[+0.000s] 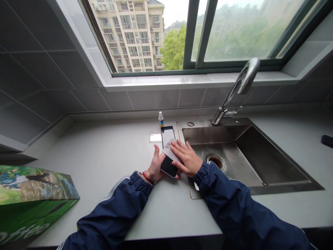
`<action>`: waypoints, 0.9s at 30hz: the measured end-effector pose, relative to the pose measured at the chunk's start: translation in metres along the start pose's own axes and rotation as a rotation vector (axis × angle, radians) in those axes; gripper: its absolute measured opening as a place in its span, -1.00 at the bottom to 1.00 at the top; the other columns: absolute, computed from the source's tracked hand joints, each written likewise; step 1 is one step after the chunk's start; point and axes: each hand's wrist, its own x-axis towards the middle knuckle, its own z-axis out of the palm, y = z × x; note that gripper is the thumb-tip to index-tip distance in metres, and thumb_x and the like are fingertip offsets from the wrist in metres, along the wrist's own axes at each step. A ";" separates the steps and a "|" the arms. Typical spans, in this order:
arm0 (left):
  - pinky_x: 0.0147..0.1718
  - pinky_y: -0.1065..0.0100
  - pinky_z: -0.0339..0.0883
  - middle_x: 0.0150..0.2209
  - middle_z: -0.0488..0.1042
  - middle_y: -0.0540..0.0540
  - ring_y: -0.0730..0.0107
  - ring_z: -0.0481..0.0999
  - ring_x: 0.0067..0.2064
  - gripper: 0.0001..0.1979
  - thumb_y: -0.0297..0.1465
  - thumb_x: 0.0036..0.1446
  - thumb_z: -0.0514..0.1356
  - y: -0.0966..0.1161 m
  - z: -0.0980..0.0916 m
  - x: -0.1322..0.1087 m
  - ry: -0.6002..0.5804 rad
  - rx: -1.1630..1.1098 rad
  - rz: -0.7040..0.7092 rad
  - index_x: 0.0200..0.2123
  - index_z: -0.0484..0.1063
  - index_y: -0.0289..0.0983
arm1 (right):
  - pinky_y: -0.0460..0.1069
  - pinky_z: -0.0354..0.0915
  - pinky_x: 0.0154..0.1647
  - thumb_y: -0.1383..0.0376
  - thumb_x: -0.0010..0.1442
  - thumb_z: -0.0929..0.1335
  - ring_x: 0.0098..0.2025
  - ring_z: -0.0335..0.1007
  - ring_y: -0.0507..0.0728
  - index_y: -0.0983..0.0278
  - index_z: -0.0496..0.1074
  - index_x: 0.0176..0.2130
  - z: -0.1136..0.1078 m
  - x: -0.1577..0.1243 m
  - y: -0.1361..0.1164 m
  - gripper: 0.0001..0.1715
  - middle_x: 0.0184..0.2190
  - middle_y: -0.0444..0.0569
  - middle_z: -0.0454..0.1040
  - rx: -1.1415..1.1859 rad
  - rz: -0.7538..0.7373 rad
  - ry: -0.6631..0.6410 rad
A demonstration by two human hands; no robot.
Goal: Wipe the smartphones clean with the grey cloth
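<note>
My left hand (156, 166) is closed around a smartphone (169, 167) from below and the side, its thumb raised. The phone's dark screen faces up. A light grey cleaning cloth (168, 150) lies over the phone's far end. My right hand (187, 159) presses the cloth there, fingers stretched over it and thumb bent near the screen. Just beyond the cloth, a flat phone-like slab with a black border (168, 131) reflects the window. Next to it are a clear phone case (155, 136) and a small white-capped spray bottle (161, 119), standing upright.
A steel sink (260, 156) with a chrome faucet (234, 92) is set into the counter (109, 149) on the right. At the left front stands a green printed bag (39, 205). The window (182, 41) and its sill are behind the counter. A dark object (327, 141) shows at the right edge.
</note>
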 end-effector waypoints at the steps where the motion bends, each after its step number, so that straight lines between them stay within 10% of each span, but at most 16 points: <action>1: -0.34 0.04 0.50 -0.05 0.52 -0.34 -0.03 0.59 -0.20 -0.02 0.34 0.05 -0.23 0.000 0.000 0.000 0.007 -0.008 -0.002 0.35 0.12 -0.14 | 0.42 -0.15 0.37 0.04 0.39 0.19 0.47 -0.24 0.31 0.30 0.02 0.40 0.001 0.000 0.000 -0.26 0.43 0.07 -0.05 0.008 -0.001 -0.002; 27: 0.16 -0.03 0.25 0.02 0.50 -0.49 -0.15 0.50 0.08 0.11 0.34 0.07 -0.22 0.004 0.011 -0.004 0.121 -0.222 0.154 0.27 0.22 -0.53 | 0.32 -0.65 0.40 -0.01 0.32 0.26 0.41 0.01 0.30 0.27 0.23 0.30 -0.002 -0.007 -0.047 -0.30 0.32 0.08 0.24 0.201 -0.256 -0.033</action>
